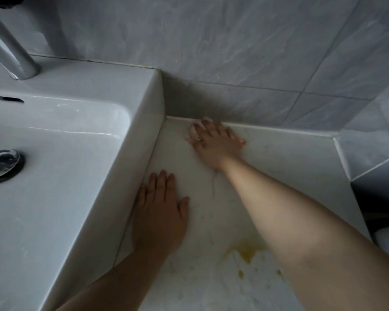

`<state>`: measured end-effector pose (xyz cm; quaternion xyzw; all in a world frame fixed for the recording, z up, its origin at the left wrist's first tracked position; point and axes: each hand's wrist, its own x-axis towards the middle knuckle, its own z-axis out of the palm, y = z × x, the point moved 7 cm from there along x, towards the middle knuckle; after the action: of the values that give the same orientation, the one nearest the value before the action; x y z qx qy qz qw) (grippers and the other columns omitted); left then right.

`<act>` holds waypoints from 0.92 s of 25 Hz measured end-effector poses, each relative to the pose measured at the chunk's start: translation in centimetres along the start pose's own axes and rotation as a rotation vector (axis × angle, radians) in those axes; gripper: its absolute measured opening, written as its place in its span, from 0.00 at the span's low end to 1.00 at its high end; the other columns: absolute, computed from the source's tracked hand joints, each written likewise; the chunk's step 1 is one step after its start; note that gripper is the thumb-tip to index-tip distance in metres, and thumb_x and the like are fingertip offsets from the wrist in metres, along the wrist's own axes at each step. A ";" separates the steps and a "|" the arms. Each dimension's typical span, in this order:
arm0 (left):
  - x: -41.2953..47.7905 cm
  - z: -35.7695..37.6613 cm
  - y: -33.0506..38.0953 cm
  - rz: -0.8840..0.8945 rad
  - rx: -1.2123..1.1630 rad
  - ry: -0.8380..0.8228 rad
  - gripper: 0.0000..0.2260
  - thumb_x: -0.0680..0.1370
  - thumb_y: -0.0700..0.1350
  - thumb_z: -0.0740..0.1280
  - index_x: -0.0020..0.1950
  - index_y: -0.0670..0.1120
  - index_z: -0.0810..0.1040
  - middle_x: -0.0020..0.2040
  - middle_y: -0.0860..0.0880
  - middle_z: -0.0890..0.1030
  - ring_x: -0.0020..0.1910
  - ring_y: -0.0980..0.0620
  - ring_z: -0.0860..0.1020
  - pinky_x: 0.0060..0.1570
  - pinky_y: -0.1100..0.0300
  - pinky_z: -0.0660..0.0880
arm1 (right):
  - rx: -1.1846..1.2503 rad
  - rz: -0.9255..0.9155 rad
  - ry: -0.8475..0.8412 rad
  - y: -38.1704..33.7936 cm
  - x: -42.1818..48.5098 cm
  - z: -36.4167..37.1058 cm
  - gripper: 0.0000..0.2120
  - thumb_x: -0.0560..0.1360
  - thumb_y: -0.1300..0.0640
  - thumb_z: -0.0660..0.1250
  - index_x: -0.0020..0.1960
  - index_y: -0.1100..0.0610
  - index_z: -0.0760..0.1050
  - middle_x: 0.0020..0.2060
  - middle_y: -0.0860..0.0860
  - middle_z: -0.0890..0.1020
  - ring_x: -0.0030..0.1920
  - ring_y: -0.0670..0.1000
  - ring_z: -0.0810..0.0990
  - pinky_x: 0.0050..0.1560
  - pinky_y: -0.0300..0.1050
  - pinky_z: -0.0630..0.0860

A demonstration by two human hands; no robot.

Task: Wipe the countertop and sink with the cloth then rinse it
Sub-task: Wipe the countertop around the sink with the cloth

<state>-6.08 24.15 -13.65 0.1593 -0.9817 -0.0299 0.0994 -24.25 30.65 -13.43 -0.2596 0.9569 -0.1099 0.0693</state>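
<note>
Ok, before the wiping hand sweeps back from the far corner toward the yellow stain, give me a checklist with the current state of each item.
1. Pale cloth under the right hand: ok, bunched beneath the fingers at the back edge by the wall.
2. Left hand out of the sweep path: not ok, flat on the white marble countertop, beside the white ceramic sink.
3. Yellow stain remains: ok to target, near the front, partly under the right forearm.
4. Loose objects on the countertop: ok, none visible.
5. Cloth wet enough: cannot tell.
6. Chrome tap running: cannot tell, spout out of frame.
</note>
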 end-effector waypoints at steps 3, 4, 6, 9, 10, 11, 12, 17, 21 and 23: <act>0.1 -0.2 0.1 -0.006 -0.003 -0.013 0.27 0.75 0.53 0.52 0.64 0.37 0.74 0.63 0.37 0.76 0.63 0.38 0.73 0.63 0.45 0.67 | -0.062 0.176 0.034 8.5 -3.5 -1.6 0.27 0.79 0.37 0.42 0.76 0.43 0.47 0.77 0.41 0.46 0.76 0.48 0.46 0.73 0.52 0.44; 0.0 -0.2 0.1 -0.009 -0.006 -0.019 0.27 0.75 0.53 0.52 0.64 0.37 0.74 0.63 0.37 0.76 0.63 0.38 0.74 0.62 0.45 0.68 | -0.064 0.245 0.065 11.6 -4.9 -2.3 0.28 0.78 0.36 0.42 0.76 0.43 0.47 0.77 0.41 0.47 0.76 0.48 0.46 0.74 0.53 0.44; 0.1 -0.4 0.1 -0.015 -0.014 -0.025 0.27 0.75 0.53 0.51 0.64 0.36 0.74 0.63 0.37 0.76 0.63 0.37 0.73 0.62 0.44 0.68 | -0.072 0.400 0.107 17.7 -7.5 -3.6 0.28 0.79 0.37 0.41 0.76 0.46 0.49 0.77 0.44 0.48 0.76 0.47 0.46 0.75 0.54 0.45; 0.1 -0.5 0.1 -0.013 -0.017 -0.022 0.27 0.75 0.53 0.52 0.63 0.36 0.74 0.62 0.36 0.76 0.62 0.36 0.74 0.61 0.43 0.69 | -0.053 0.574 0.135 21.7 -9.4 -4.3 0.29 0.80 0.41 0.41 0.77 0.53 0.49 0.77 0.50 0.49 0.76 0.50 0.44 0.75 0.50 0.42; 0.2 -0.5 0.1 -0.013 -0.019 -0.024 0.27 0.75 0.53 0.52 0.63 0.36 0.74 0.62 0.36 0.76 0.62 0.36 0.74 0.61 0.42 0.69 | -0.021 0.608 0.139 21.0 -9.4 -4.3 0.28 0.80 0.42 0.42 0.77 0.52 0.49 0.77 0.50 0.48 0.76 0.50 0.43 0.75 0.51 0.42; 0.2 -0.4 0.2 -0.010 -0.021 -0.030 0.27 0.74 0.53 0.52 0.63 0.36 0.74 0.62 0.36 0.76 0.62 0.36 0.74 0.61 0.43 0.69 | 0.030 0.613 0.126 19.6 -9.3 -4.2 0.27 0.81 0.43 0.43 0.77 0.50 0.49 0.77 0.49 0.47 0.76 0.50 0.42 0.74 0.52 0.41; 0.2 -0.3 0.2 -0.008 -0.026 -0.036 0.28 0.74 0.53 0.52 0.63 0.36 0.74 0.62 0.36 0.76 0.62 0.36 0.74 0.62 0.43 0.68 | 0.052 0.569 0.105 17.6 -9.3 -3.9 0.26 0.81 0.43 0.44 0.77 0.48 0.48 0.77 0.47 0.46 0.76 0.48 0.42 0.73 0.52 0.42; 0.1 -0.2 0.1 0.002 -0.030 -0.052 0.28 0.75 0.53 0.51 0.64 0.35 0.73 0.63 0.35 0.75 0.62 0.36 0.73 0.61 0.42 0.68 | -0.073 0.055 0.041 10.5 -16.5 -1.5 0.33 0.73 0.37 0.36 0.76 0.47 0.49 0.76 0.45 0.45 0.76 0.45 0.43 0.72 0.43 0.44; 0.2 -0.1 0.1 -0.001 -0.038 -0.048 0.28 0.74 0.53 0.51 0.63 0.35 0.74 0.62 0.35 0.75 0.62 0.35 0.73 0.60 0.42 0.68 | -0.108 0.363 0.016 20.1 -12.5 -3.0 0.34 0.75 0.36 0.36 0.77 0.50 0.47 0.77 0.48 0.46 0.76 0.48 0.42 0.75 0.47 0.43; 0.3 -0.2 0.1 -0.001 -0.034 -0.047 0.28 0.75 0.53 0.51 0.63 0.35 0.74 0.62 0.35 0.76 0.62 0.35 0.73 0.60 0.42 0.69 | -0.069 0.521 0.032 21.8 -10.2 -3.9 0.31 0.78 0.39 0.41 0.77 0.53 0.46 0.77 0.50 0.46 0.76 0.50 0.41 0.75 0.49 0.42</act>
<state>-6.33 24.14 -13.45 0.1572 -0.9831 -0.0503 0.0789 -26.79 54.88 -14.25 -0.0049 0.9957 -0.0597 0.0710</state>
